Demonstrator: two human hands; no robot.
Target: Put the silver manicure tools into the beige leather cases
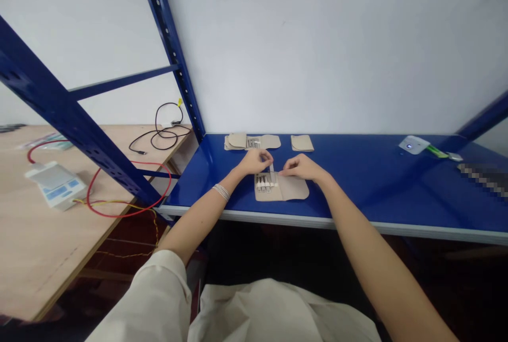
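Head view: forward and down over a blue surface with a pale metal front edge; two bare hands work near its front, over a tan case
Left hand: above the upper edge of the case; its grip is a pinch of thumb and fingertips on the top of a thin pale strip, whose lower end reaches down to the case
Right hand: fingers bent, thumb and forefinger at the upper edge of the case, just right of the strip; I cannot tell whether its grip is closed on the edge or only resting there
Tan case: unfolded flat on the blue surface, near the front edge, below both hands; its right-hand flap is bare and rounded at the outer end
Nail clippers: small metal pieces side by side in the left part of the case, under a whitish band; too small to count surely
Farther back: a second unfolded case with metal tools, a folded case at its left end; another folded case apart, to the right
Right end: a white device with a lit spot; a green item beside it
Wooden surface: at the left, beyond a blue post; it bears a white box with blue panels, a red cable looping off it, and a coiled black cable
Left wrist: a pale bracelet; a light sleeve farther up the arm
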